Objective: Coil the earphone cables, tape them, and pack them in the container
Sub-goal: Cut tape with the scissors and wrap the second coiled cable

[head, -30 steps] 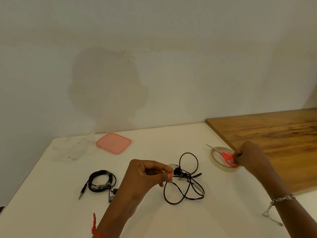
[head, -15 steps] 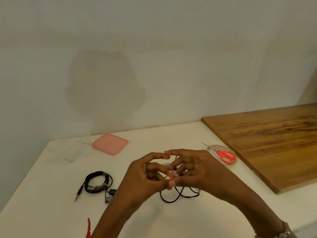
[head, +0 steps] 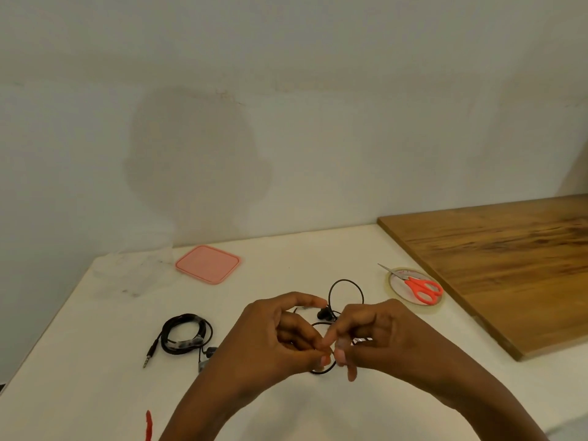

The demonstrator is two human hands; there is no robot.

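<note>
Left hand (head: 273, 334), right hand (head: 383, 340) (curled, touching)

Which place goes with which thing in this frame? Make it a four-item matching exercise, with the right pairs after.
Things:
1. pink square plastic lid
2. orange-handled scissors
3. coiled black earphone cable
4. loose black earphone cable

Places:
A. on the clear tape roll
B. pinched by the left hand and right hand
C. on the white table, beside the left hand
D. farthest back, near the wall

Pairs: 1-D, 2-A, 3-C, 4-B

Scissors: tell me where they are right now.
In the head view, the orange-handled scissors lie on top of the tape roll, on the right of the white table, close to the wooden board and beyond the right hand.
</note>
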